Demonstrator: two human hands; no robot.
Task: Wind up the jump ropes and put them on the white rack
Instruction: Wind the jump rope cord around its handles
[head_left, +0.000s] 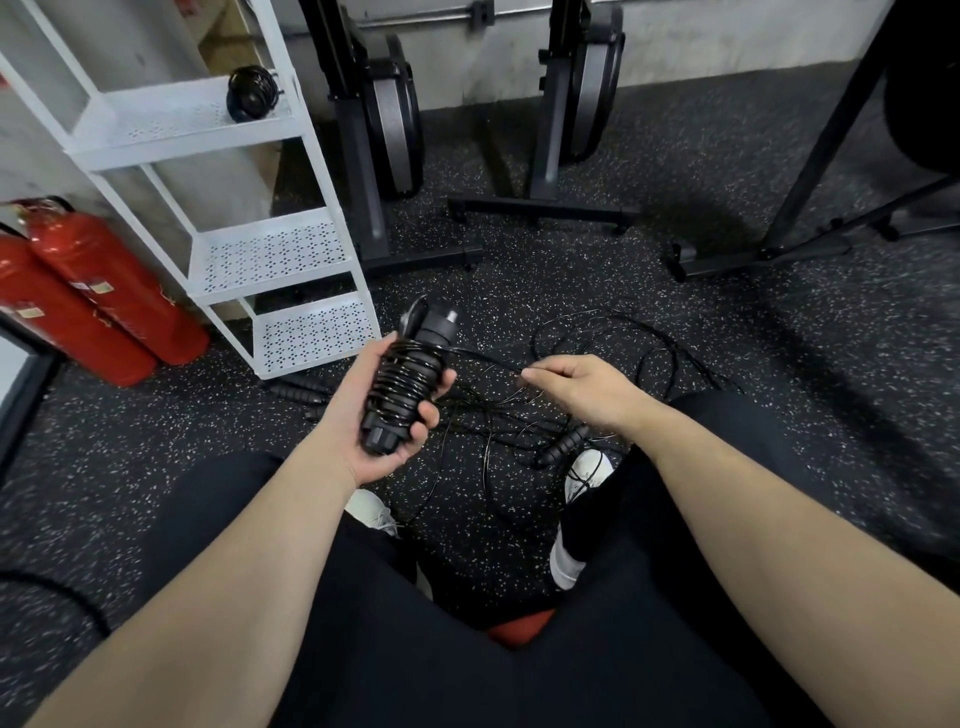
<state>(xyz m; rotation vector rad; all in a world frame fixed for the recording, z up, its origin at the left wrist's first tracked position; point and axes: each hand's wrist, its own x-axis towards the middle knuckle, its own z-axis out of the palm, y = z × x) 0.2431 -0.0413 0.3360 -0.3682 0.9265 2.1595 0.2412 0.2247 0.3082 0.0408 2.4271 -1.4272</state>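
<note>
Jump rope handles (404, 387) are sitting gripped in your left hand (363, 415) while your right hand (574, 387) is pinching the thin, springy cord (488, 361), likely slippery.

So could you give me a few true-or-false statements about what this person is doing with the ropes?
1. The left hand holds a pair of handles with rope coiled around them. True.
2. The right hand is empty. False: it pinches the loose rope.
3. The white rack holds no rope yet. False: one wound rope sits on its top shelf.
4. More ropes lie tangled on the floor. True.
</note>
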